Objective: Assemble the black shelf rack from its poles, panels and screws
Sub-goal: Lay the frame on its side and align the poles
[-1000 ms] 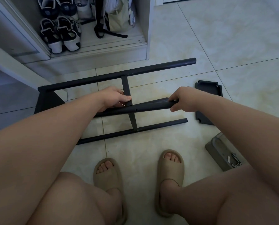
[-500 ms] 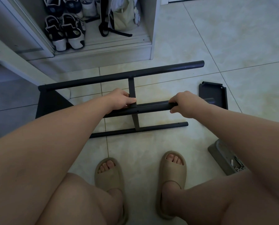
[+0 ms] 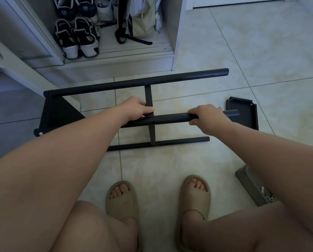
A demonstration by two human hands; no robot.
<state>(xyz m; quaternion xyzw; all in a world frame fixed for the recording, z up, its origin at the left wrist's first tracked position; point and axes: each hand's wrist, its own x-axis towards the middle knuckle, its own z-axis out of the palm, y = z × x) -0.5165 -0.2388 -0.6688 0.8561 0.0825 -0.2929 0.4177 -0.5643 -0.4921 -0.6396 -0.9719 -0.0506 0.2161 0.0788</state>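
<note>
Rack [image 3: 134,84] of matte black tubes, partly hidden by forearms [image 3: 79,142]. Left hand [image 3: 135,110] pinches its flat crossbar [image 3: 148,95]; right hand [image 3: 208,117] wraps a round pole [image 3: 170,119]. Grey tray [image 3: 246,182] half covered.

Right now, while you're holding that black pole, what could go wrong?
The left hand grips the pole right where the crossbar meets it, so it might get pinched. The right hand holds the pole near its free end; if it slips, it could land near the open-toed slippers. The tray of screws beside the right leg might get knocked.
</note>
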